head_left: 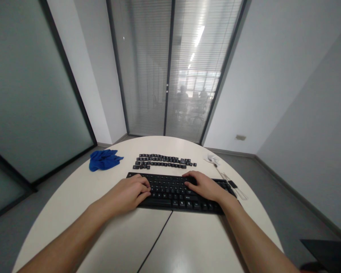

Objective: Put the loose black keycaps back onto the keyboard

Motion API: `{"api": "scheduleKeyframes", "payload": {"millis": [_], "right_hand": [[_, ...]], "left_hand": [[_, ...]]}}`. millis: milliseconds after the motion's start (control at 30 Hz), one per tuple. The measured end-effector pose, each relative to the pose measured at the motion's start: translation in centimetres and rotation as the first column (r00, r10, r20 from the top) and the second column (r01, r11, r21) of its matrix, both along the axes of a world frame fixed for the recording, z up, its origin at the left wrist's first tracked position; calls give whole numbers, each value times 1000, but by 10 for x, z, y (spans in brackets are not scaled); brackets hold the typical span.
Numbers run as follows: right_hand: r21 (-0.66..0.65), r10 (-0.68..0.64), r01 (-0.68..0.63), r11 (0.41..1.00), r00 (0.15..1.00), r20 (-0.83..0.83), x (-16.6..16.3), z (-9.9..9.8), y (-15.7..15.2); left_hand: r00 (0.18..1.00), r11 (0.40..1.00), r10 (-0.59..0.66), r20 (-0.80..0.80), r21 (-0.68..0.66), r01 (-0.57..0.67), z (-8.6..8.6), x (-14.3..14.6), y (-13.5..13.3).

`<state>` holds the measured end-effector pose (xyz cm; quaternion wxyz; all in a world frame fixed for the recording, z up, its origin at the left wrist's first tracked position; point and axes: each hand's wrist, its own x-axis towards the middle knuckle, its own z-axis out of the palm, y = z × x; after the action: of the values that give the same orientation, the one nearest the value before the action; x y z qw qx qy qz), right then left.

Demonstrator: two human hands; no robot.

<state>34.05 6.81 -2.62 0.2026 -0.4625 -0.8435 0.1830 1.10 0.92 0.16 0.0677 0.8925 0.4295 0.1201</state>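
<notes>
A dark seam runs across the near part of the pale table (116, 239) up to a black keyboard (163, 190), which lies lengthwise before the person. The left hand (134, 190) rests at its left end, fingers curled; whether they pinch a key cannot be told. The right hand (202, 184) lies over it right of the middle, thumb and forefinger spread. Beyond the keyboard sit rows of loose black keycaps (166, 164), with a crumpled blue cloth (104, 160) to their left. Farthest stand blind-covered glass panels (144, 76).
</notes>
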Motion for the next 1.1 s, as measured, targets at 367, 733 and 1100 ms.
{"api": "scheduleKeyframes", "payload": {"millis": [367,733,1100], "right_hand": [[-4,-2,2,1000,1000,16,-1,2,-1],[3,7,-7,1000,1000,7,1,0,1],[6,16,-16,1000,1000,6,2,-4,4]], "left_hand": [[999,996,12,30,87,-15,-13,4,7],[903,924,327,278,107,-368,-35,-21,44],[973,958,222,-54,198,-208,-23,-3,88]]}}
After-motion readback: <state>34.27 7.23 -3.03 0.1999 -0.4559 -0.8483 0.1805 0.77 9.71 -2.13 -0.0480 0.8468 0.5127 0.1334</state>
